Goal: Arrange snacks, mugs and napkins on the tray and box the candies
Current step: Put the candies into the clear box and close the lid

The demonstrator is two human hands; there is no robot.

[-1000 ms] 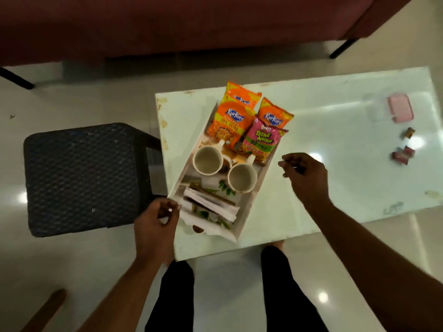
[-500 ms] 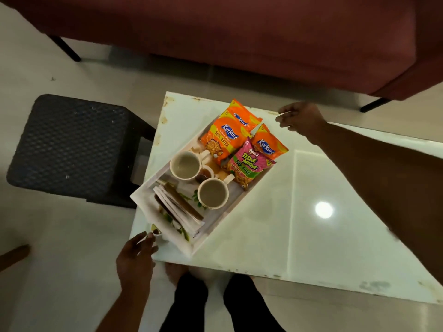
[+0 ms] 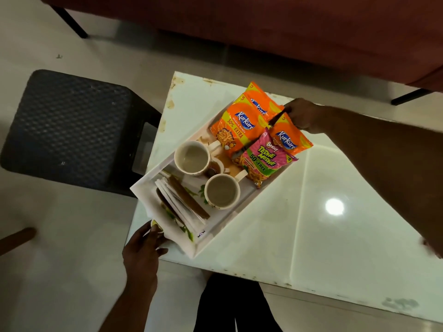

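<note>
A white tray (image 3: 225, 226) lies diagonally on the white table (image 3: 311, 236). It holds two cream mugs (image 3: 191, 156) (image 3: 221, 191), a stack of napkins (image 3: 182, 207), orange Kurkure packets (image 3: 237, 128) (image 3: 286, 137) and a pink Bingo packet (image 3: 262, 159). My left hand (image 3: 146, 245) grips the tray's near end, thumb on the rim. My right hand (image 3: 302, 115) is closed at the tray's far end, behind the packets, which hide the edge it grips. No candies or box are in view.
A black woven stool (image 3: 69, 125) stands left of the table, close to the tray's corner. A dark red sofa (image 3: 287, 32) runs along the far side. My legs (image 3: 230, 305) are at the table's near edge.
My right hand has gone from beside the tray to its far end. My left hand stays at the near end. The view has swung left, so the candies and pink box are out of sight.
</note>
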